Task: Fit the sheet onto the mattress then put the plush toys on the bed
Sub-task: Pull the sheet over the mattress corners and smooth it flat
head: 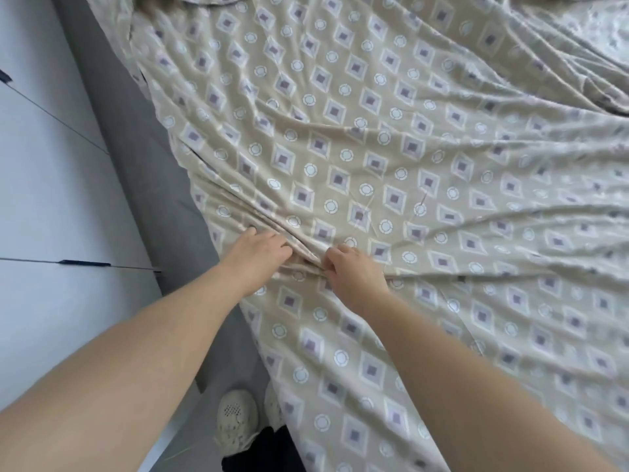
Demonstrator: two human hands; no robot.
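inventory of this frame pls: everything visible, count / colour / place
sheet: 1, beige with diamond and circle print, rumpled, covers most of the frame
bed edge: 1, grey, strip along the sheet's left side
cabinet fronts: several panels, white, far left
handles: 2, dark, on the cabinet fronts
shoes: 2, pale speckled, bottom centre, one partly under the sheet
trouser leg: 1, dark, bottom edge
forearms: 2, bare, from the bottom corners
left hand: 1, on the sheet beside a gathered fold, grip unclear
right hand: 1, fingers curled, pinching that fold
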